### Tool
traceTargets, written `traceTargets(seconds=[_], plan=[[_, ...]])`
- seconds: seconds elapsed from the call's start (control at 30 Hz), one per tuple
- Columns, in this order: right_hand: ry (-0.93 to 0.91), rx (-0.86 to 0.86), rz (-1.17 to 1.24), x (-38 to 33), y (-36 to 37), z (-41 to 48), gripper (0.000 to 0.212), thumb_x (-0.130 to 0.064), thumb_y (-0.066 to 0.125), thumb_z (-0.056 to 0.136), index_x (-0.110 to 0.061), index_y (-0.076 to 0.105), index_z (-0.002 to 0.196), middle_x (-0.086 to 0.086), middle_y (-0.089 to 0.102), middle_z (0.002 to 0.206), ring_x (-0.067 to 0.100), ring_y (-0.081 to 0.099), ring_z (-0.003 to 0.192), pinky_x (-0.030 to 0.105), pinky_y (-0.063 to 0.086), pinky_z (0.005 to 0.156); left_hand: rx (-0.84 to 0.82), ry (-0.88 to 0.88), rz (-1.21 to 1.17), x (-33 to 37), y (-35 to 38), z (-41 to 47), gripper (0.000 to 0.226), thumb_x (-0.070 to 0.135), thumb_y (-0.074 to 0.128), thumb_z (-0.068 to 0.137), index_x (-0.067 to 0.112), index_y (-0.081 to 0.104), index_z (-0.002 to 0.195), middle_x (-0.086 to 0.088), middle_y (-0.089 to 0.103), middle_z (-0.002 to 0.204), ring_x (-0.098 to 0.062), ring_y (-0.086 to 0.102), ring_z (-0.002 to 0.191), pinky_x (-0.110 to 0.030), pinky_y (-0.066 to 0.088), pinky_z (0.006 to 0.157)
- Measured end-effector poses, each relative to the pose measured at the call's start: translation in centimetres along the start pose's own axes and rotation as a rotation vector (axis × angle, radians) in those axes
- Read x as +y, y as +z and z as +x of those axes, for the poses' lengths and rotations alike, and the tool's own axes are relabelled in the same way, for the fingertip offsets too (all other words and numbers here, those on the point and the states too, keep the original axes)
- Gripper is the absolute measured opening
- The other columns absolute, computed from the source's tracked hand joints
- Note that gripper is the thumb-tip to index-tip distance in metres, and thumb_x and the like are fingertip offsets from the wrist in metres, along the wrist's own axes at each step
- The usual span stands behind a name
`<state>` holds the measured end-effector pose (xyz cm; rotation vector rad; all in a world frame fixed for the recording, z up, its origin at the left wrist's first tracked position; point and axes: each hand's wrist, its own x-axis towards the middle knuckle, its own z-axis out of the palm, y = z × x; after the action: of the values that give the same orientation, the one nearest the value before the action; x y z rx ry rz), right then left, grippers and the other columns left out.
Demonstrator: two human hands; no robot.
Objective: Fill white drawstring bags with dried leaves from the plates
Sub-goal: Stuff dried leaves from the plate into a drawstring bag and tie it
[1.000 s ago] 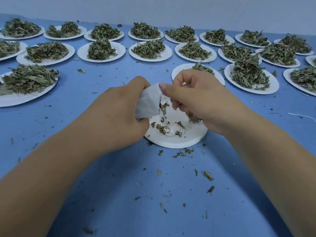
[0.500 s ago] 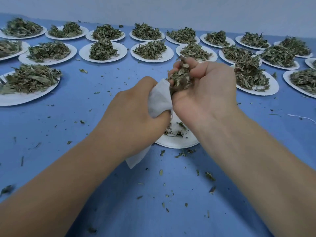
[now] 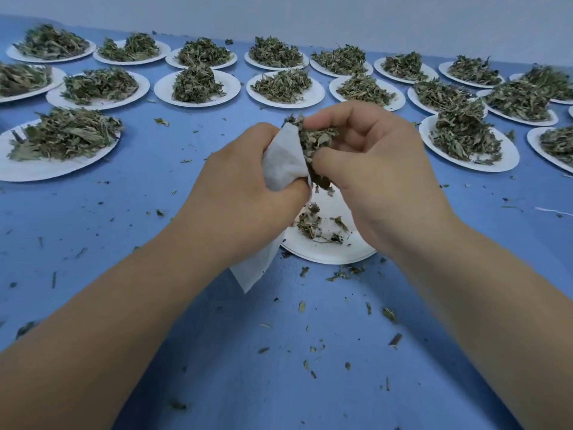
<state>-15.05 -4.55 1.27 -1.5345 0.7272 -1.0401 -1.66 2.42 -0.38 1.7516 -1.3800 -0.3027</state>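
1. vs 0.5 s ago: right hand (image 3: 378, 169) rolled over, and more of the near plate (image 3: 328, 252) shows.
2. left hand (image 3: 245, 193) fisted round the white bag (image 3: 283, 159), which is held above the plate; its tail hangs toward the blue table (image 3: 124, 212).
3. right fingers curled, pinching the leaf clump (image 3: 313, 141) against the bag mouth.

Left hand (image 3: 245, 193) grips a white fabric drawstring bag (image 3: 283, 159) above a near-empty white paper plate (image 3: 328, 248); right hand (image 3: 375, 162) pinches a clump of dried green leaves (image 3: 313, 141) at the bag's mouth. Blue table (image 3: 155, 197), leaf-heaped plates behind.
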Motion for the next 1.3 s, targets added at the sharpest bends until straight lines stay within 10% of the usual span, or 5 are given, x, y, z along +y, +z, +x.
traceTargets(seconds=[0.27,0.67,0.97,1.17,1.3], plan=[[-0.085,-0.047,-0.214,-0.1,-1.9,-0.7,0.024,0.005,0.077,0.081,-0.019,0.079,0.086,-0.006,0.076,0.081,0.000,0.065,0.063,0.010,0.045,0.052,-0.113,0.065,0.082,0.0,-0.1,0.0,0.017,0.031,0.066,0.082,0.038,0.051,0.085,0.017,0.059,0.074,0.002,0.054,0.074,-0.010,0.038,0.055],[-0.085,-0.274,-0.250,-0.1,-2.6,-0.9,0.029,0.009,0.072,0.086,-0.016,0.079,0.098,-0.003,0.079,0.089,0.014,0.076,0.086,0.032,0.061,0.083,-0.115,0.173,0.327,-0.5,0.1,0.2,0.024,0.036,0.052,0.071,0.026,0.054,0.092,0.005,0.054,0.067,-0.013,0.051,0.065,-0.035,0.043,0.053],[-0.126,-0.252,-0.371,0.3,-2.7,-1.0,0.010,-0.004,0.082,0.081,-0.014,0.080,0.080,-0.004,0.073,0.076,0.002,0.062,0.063,0.012,0.046,0.061,-0.228,0.243,0.332,0.0,0.2,0.5,0.052,0.018,0.071,0.077,0.032,0.052,0.124,0.014,0.057,0.078,-0.008,0.053,0.073,-0.023,0.044,0.060],[-0.143,-0.401,-0.582,-0.1,-2.5,-1.2,0.027,-0.022,0.062,0.082,-0.045,0.071,0.093,-0.008,0.053,0.114,0.002,0.048,0.114,0.005,0.033,0.085,-0.179,0.228,0.282,-0.5,-0.3,1.1,0.063,0.022,0.074,0.073,0.036,0.048,0.128,0.016,0.060,0.079,-0.001,0.057,0.079,-0.019,0.045,0.062],[-0.107,-0.528,-0.611,0.0,-2.9,-1.2,0.047,-0.005,0.069,0.084,-0.043,0.069,0.111,-0.005,0.050,0.117,0.003,0.050,0.110,0.018,0.046,0.084,-0.197,0.223,0.203,-0.3,-0.5,1.0,0.064,0.017,0.075,0.076,0.034,0.047,0.130,0.011,0.063,0.077,0.002,0.058,0.083,-0.011,0.043,0.067]])
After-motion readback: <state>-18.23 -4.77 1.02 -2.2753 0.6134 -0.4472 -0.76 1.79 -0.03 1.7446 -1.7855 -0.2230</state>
